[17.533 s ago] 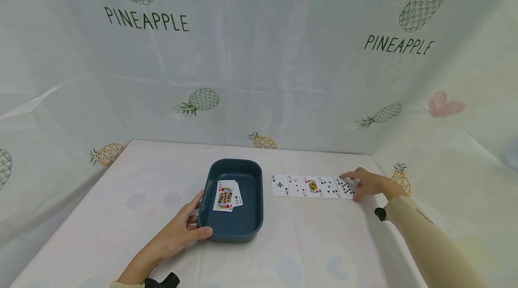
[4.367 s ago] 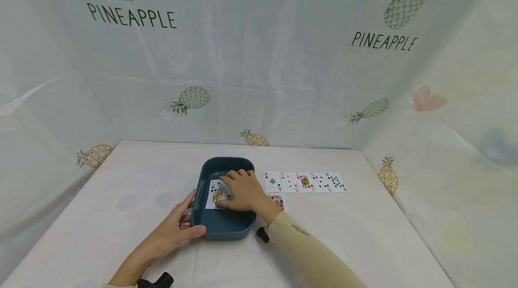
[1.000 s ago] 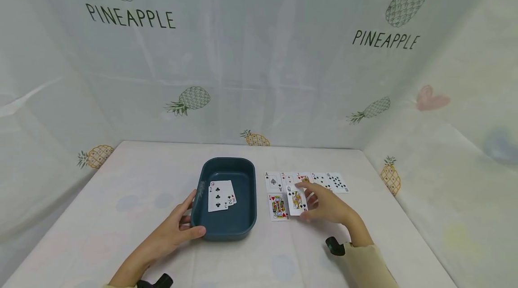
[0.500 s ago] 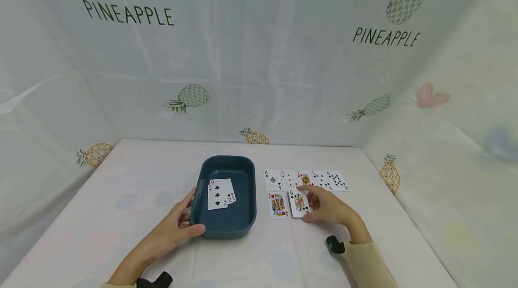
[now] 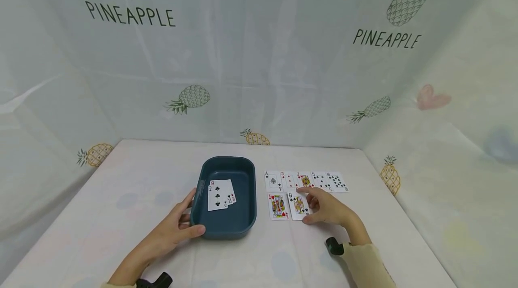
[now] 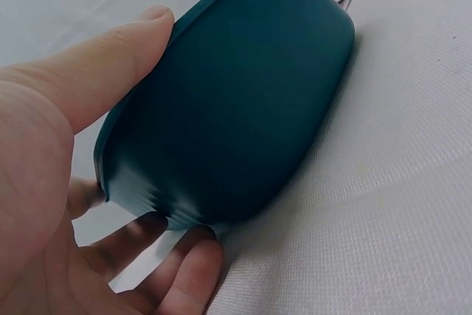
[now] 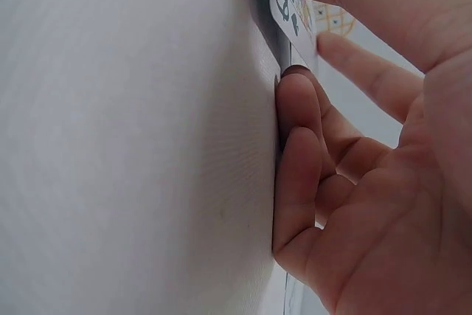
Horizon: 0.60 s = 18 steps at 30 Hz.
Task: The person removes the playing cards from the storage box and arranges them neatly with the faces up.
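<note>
Queen of spades (image 5: 298, 205) now flat on the tablecloth (image 5: 364, 234) under the right hand (image 5: 328, 209) — a sec ago it was tilted, mid-placement; fingers rest on its right edge, relaxed, nothing gripped. It sits just beside the king of hearts (image 5: 278, 206), w/ a five-card row (image 5: 305, 180) beyond the fingertips. Left hand (image 5: 175, 229) grips the blue tray (image 5: 243, 229) — two cards (image 5: 220, 194) left inside.

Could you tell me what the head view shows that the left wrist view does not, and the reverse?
Only the head view shows the cards in the tray, the row of five cards, the king and the right hand on the queen. Only the left wrist view shows the fingers curled under the tray's outer wall. Both show the left hand holding the blue tray on the white cloth.
</note>
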Available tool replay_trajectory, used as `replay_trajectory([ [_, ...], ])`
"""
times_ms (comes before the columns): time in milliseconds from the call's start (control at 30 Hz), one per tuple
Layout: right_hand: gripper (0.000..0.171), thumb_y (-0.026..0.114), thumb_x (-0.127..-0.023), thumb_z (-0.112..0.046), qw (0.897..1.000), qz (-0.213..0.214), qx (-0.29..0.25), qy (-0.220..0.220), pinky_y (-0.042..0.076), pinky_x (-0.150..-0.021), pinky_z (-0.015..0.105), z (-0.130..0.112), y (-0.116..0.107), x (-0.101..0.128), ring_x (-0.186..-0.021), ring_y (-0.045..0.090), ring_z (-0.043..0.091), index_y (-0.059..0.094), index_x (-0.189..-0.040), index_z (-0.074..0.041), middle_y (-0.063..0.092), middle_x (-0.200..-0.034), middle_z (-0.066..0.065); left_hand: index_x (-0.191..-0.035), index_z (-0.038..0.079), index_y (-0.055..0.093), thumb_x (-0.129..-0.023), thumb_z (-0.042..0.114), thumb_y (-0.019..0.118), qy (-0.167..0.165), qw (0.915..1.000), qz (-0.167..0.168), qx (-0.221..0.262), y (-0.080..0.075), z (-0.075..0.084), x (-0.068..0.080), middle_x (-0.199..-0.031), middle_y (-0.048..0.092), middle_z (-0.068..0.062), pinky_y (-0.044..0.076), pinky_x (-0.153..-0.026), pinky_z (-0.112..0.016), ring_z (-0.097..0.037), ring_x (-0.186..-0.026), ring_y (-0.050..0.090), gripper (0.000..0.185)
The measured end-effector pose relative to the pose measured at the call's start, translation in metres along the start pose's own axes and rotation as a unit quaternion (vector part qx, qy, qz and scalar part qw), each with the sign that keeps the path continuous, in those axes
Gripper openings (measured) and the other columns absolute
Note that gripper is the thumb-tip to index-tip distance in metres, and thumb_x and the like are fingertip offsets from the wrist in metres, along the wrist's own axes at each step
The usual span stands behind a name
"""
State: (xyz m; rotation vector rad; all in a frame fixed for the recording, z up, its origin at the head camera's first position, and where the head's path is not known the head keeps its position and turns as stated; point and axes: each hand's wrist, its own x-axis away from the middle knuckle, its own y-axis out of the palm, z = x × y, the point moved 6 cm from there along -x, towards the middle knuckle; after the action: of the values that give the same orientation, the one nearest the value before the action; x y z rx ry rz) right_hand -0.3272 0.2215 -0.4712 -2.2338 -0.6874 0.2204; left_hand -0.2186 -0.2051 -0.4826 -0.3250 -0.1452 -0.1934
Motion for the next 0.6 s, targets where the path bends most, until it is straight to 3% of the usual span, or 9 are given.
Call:
replay_trajectory([
  [600,0.085,0.096,-0.076,-0.017,0.999,-0.020,0.025,0.027,0.044,-0.080,0.027,-0.0080,-0.0002,-0.0041,-0.094,0.052,0.023,0.057,-0.150,-0.011,0.057,-0.105,0.007,-0.172,0.030,0.013,-0.093,0.034,0.084,-0.005,1.0000,0.003,0.002,-0.0003,-0.0014,0.0009,-0.168,0.023,-0.020,0.054,-0.101,-0.039,-0.031,-0.132,0.057,0.106],
])
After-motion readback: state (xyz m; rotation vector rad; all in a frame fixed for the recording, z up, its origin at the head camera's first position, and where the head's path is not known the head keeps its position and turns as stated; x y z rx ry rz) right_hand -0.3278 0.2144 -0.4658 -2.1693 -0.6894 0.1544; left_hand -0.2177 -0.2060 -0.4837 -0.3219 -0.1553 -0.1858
